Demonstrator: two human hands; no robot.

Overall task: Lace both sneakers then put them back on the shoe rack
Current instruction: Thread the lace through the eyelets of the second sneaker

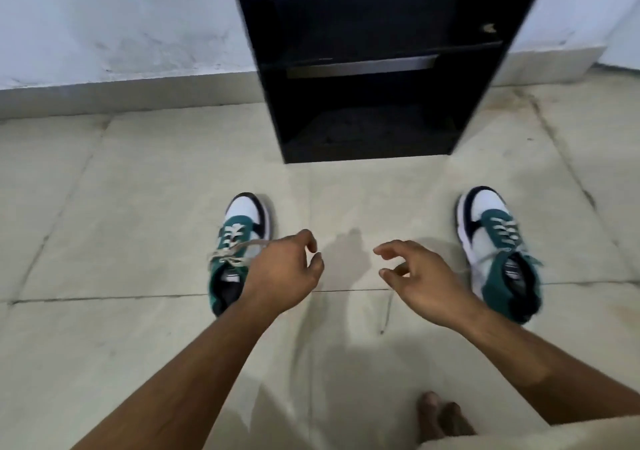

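On the pale tiled floor [145, 207], in front of a black shoe rack [374, 69], two green, white and dark sneakers lie well apart. The left sneaker [239, 245] lies with its long axis running away from the person, white toe pointing towards the rack and tipped slightly to the right, heel nearest the camera. Its cream laces [230, 252] are threaded through the lower eyelets, and loose ends trail out to the left and across the tongue. The right sneaker [498, 255] also points its toe towards the rack, angled a little to the left, with the heel closest to the person. Its laces [504, 231] cross in neat bars up the front; whether they are tied at the top cannot be told.

The left hand [284, 273] hovers just beside the left sneaker, overlapping its right edge in the view. Its fingers curl loosely inward, half open, and hold nothing; whether it touches the shoe or the lace end cannot be told. The right hand [422, 276] hangs between the two sneakers, nearer the right one, fingers spread and curved in a relaxed claw, empty.

The rack stands against a white wall [104, 27], its lower shelves dark. A bare foot [440, 418] shows at the bottom edge.
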